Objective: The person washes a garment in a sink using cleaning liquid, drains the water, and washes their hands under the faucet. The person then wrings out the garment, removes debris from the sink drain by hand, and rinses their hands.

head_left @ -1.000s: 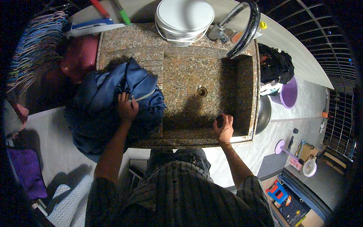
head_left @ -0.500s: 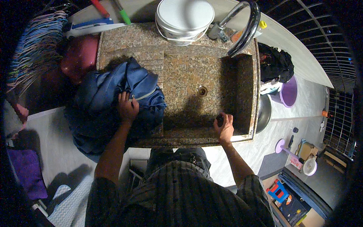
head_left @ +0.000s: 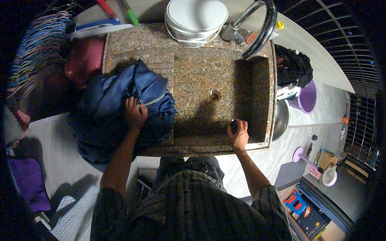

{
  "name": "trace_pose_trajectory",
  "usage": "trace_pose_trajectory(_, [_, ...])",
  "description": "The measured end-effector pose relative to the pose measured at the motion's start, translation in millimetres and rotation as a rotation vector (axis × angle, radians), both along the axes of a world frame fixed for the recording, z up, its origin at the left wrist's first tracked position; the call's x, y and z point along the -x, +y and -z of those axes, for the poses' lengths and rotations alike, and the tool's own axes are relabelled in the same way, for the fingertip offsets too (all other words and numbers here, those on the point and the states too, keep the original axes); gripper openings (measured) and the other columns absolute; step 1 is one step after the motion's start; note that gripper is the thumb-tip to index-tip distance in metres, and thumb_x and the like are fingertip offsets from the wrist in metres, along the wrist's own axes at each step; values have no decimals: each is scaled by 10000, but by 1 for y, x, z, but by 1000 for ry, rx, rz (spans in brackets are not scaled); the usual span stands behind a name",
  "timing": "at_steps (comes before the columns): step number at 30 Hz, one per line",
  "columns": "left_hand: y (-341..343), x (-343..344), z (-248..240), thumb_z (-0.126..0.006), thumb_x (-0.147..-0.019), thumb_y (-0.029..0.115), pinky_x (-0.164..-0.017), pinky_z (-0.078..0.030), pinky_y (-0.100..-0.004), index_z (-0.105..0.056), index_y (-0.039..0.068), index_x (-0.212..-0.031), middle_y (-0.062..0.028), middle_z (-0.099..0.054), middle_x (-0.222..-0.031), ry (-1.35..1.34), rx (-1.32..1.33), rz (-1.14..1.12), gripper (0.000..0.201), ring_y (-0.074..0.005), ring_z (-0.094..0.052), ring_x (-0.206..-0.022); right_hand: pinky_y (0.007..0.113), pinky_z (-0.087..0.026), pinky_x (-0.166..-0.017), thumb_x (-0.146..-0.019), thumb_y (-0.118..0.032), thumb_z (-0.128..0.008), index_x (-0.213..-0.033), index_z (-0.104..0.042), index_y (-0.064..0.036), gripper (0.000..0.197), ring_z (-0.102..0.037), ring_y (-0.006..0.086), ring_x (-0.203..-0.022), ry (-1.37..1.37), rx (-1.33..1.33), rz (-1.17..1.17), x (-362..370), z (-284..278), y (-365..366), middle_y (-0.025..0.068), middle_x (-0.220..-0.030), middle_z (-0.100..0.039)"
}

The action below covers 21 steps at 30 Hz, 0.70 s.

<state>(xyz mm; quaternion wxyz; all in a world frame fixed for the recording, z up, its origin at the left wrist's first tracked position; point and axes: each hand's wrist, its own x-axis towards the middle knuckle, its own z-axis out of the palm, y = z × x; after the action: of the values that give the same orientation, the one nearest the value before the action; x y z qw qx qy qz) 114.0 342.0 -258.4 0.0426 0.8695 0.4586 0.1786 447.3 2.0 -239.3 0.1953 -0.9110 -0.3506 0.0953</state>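
Note:
A large heap of dark blue cloth [head_left: 116,94], satiny with a pale zipper-like edge, lies bunched over the left side of the stone sink and hangs past its front edge. On top of it rests my left hand [head_left: 136,112], fingers stretched out and slightly apart beside that pale edge. Over the near right part of the speckled brown sink basin [head_left: 195,80], my right hand [head_left: 239,134] is closed around a small dark, rounded object [head_left: 234,125] with a purplish tint. Most of that object is hidden by the fingers, so its kind cannot be made out.
Behind the basin stand a white lidded bucket [head_left: 196,20] and a curved chrome faucet [head_left: 263,32]. A red basin [head_left: 84,60] and many hangers [head_left: 40,52] are at left. Dark clothes [head_left: 293,66], a purple bucket [head_left: 307,98] and a metal bowl [head_left: 280,120] sit at right.
The small dark object in my right hand has tilted slightly and shows a little more above the fingers. My left hand and the blue cloth stay almost still.

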Motion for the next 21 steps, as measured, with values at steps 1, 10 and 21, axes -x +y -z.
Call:
trace_pose_trajectory(1, [0,0,0,-557,-893,256,-1103,-391,-536,-616,-125,-1154,-290,-575,-1292,2,2,-2,466,-510,-502,-1236,452,-563,-798,-847,-249,-718,-1219,-580,-138,412,-620,347,-1048,1,0,0,1,-2,1,131,-1172,-558])
trace_pose_trajectory(10, [3,4,6,-568,-885,254,-1082,-407,-543,-602,-122,-1181,-302,-575,-1299,-41,-65,39,479,-514,-517,-1221,459,-563,-804,-854,-250,-716,-1228,-584,-130,415,-635,361,-1039,85,20,27,2,-14,7,136,-1198,-560])
trace_pose_trajectory(21, [2,2,3,-545,-882,281,-1086,-402,-530,-622,-122,-1174,-301,-577,-1300,-28,1,-1,504,-506,-506,-1239,462,-559,-804,-847,-263,-722,-1230,-583,-131,428,-630,362,-1031,100,64,37,3,-20,11,141,-1182,-557])
